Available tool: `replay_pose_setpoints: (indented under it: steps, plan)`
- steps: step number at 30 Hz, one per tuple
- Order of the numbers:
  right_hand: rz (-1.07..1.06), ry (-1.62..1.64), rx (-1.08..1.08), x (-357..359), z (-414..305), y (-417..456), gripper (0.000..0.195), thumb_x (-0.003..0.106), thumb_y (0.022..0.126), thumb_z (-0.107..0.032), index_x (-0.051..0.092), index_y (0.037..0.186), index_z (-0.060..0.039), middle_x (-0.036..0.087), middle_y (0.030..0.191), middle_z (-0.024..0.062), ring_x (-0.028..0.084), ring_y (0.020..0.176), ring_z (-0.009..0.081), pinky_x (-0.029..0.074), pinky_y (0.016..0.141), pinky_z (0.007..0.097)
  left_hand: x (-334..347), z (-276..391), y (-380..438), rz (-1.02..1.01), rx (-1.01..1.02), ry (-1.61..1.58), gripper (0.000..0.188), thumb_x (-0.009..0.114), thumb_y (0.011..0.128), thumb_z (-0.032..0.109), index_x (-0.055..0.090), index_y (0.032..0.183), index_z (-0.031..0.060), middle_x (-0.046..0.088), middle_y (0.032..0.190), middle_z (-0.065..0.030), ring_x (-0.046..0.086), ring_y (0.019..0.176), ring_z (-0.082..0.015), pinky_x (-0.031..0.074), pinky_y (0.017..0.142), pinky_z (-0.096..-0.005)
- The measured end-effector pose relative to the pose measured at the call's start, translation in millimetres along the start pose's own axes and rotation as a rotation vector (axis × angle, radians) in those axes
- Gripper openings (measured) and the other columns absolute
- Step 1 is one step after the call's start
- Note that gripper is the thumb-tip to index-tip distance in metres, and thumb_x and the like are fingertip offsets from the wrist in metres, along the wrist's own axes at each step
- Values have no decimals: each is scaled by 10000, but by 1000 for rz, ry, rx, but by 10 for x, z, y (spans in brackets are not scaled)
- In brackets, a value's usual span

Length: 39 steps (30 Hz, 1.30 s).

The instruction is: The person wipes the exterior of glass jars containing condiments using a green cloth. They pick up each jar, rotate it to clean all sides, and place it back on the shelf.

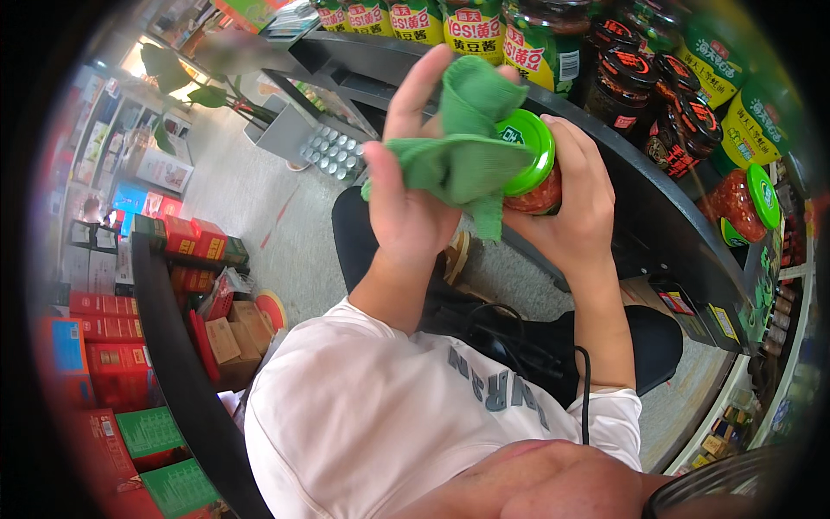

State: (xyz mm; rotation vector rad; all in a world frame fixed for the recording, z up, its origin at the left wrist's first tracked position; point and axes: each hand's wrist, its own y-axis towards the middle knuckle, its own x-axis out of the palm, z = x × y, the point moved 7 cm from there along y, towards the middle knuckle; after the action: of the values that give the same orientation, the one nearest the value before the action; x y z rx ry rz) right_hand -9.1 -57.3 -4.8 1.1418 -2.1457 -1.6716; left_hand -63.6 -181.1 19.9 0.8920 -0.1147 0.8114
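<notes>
A glass jar of red sauce (537, 196) with a green lid (530, 150) is gripped in my right hand (576, 194), tilted before my chest. A crumpled green cloth (463, 152) lies against the lid's left side. My left hand (413, 201) is behind and beside this cloth, its thumb and a finger raised and apart, with the cloth across the palm. Whether its hidden fingers pinch the cloth cannot be told. Another green-lidded jar (742, 206) lies tilted on the shelf at the right.
A black display shelf (622, 152) curves ahead, holding green-labelled sauce jars (472, 29), dark-lidded jars (620, 81) and green-yellow packs (752, 123). Red boxes (120, 363) stand on shelving at the left. A potted plant (209, 97) stands beyond the grey floor.
</notes>
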Motion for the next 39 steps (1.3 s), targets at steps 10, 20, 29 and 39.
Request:
replay_pose_setpoints:
  steps: [10, 20, 29, 39]
  plan:
    - [-75, -144, -74, 23, -84, 48, 751, 804, 479, -93, 543, 1181, -38, 564, 1080, 127, 590, 916, 307, 485, 771, 390, -110, -150, 38, -186, -205, 237, 670, 517, 804, 71, 241, 1407, -23, 340, 1430, -175, 344, 1324, -233, 275, 1076, -339]
    - [-137, -161, -278, -69, -148, 50, 602, 768, 567, -164, 585, 1132, -62, 573, 1077, 128, 607, 863, 286, 491, 743, 376, -439, -382, 0, 117, -295, 255, 370, 672, 825, 179, 478, 1086, 3, 565, 984, -51, 539, 891, -99, 440, 784, -236]
    - [-35, 180, -170, -162, -253, 44, 822, 859, 461, -84, 503, 1195, 14, 617, 1085, 187, 625, 972, 326, 501, 848, 385, -443, -498, -120, 341, -397, 49, 232, 612, 901, 219, 659, 964, 1, 659, 812, -36, 610, 683, -82, 477, 596, -211]
    - [160, 415, 298, -415, 184, -41, 834, 865, 524, -195, 457, 1217, 24, 597, 1111, 121, 595, 1026, 197, 470, 911, 330, -140, -381, -48, 126, -192, -88, 588, 482, 945, 437, 454, 1263, -55, 545, 1235, -192, 556, 1121, -280, 459, 947, -391]
